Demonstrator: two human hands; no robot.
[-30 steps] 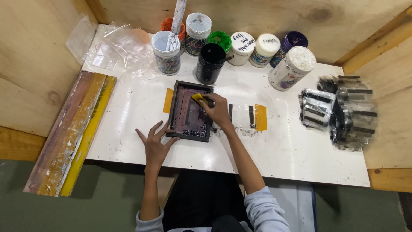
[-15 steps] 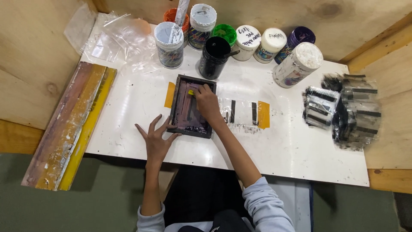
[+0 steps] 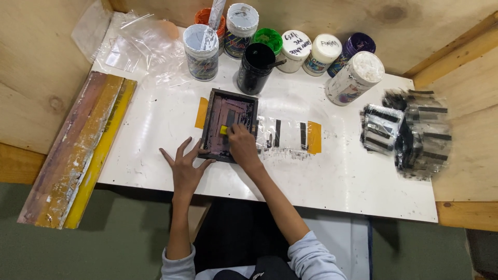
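Head view, looking down on the white bench (image 3: 155,129) set between plywood walls.

The small dark printing frame (image 3: 229,124) lies flat a little left of the bench's middle, nearer the front edge than the back. I read the left hand (image 3: 185,167) as a hold-down: it lies flat on the bench, fingers spread wide, fingertips touching the frame's front left corner, gripping nothing. That would keep the frame from sliding while the other hand works inside it.

The right hand (image 3: 241,145) reaches in over the frame's front right corner, fingers closed around a small yellow squeegee (image 3: 223,129) pressed to the mesh. Only a bit of the yellow block shows past the knuckles; I cannot tell how firm the pinch is.

Frame: rectangular, dark rim, mesh stained purplish-pink with a darker upright bar near the centre. An orange tape tab (image 3: 202,113) shows at its left side, touching it. To the right, a clear film strip (image 3: 282,136) with black bars runs out from under the frame to a second orange tab (image 3: 314,137), probably taped as register stops. Black smears mark the bench just in front of the strip.

Along the back edge stand ink jars (image 3: 295,51), an open black one (image 3: 255,67) nearest the frame, within easy reach. Near the right edge, a pile of printed clear bags (image 3: 410,132). Off the left edge, long wood-backed squeegees (image 3: 78,150) lie aside
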